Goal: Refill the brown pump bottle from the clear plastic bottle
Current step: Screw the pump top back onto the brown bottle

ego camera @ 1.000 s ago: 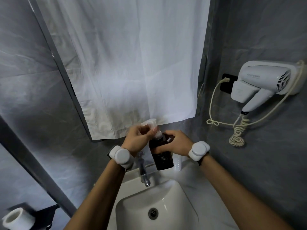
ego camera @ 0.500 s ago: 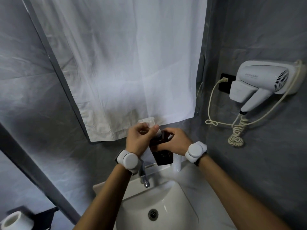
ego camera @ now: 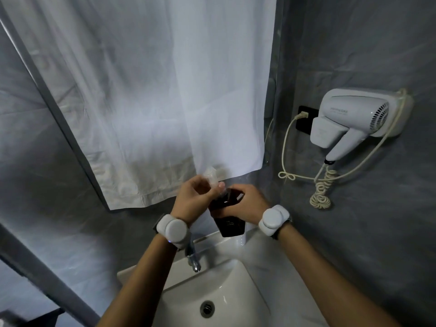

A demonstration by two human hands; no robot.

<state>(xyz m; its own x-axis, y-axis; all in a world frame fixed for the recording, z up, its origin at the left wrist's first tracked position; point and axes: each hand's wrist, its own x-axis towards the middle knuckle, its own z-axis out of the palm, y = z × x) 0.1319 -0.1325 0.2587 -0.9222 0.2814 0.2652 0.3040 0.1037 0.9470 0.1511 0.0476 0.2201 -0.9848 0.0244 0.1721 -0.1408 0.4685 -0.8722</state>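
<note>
- Head view, looking down over a white sink (ego camera: 250, 291) set against grey walls.
- Brown pump bottle (ego camera: 227, 214) held up above the sink's back rim, tilted, label facing the camera.
- Right hand (ego camera: 247, 205) wrapped around the bottle's upper body from the right side, fingers closed on it.
- Left hand (ego camera: 192, 200) at the bottle's neck, fingertips (ego camera: 220, 185) pinched on the pale pump head (ego camera: 212, 177); pump blurred, so cannot tell whether seated or lifted clear of the neck.
- Clear plastic bottle (ego camera: 243, 239) possibly the pale upright shape on the counter just behind and below the brown bottle, mostly hidden.
- White bands on both wrists: left (ego camera: 172, 228), right (ego camera: 273, 219).
- Chrome faucet (ego camera: 192, 254) below the left wrist, spout over the basin; drain (ego camera: 207, 308) near the bottom edge.
- White curtain (ego camera: 153, 90) hanging behind the hands.
- White hair dryer (ego camera: 354, 119) mounted on the right wall, coiled cord (ego camera: 322, 192) dangling beneath, plug in a dark socket (ego camera: 304, 120).
</note>
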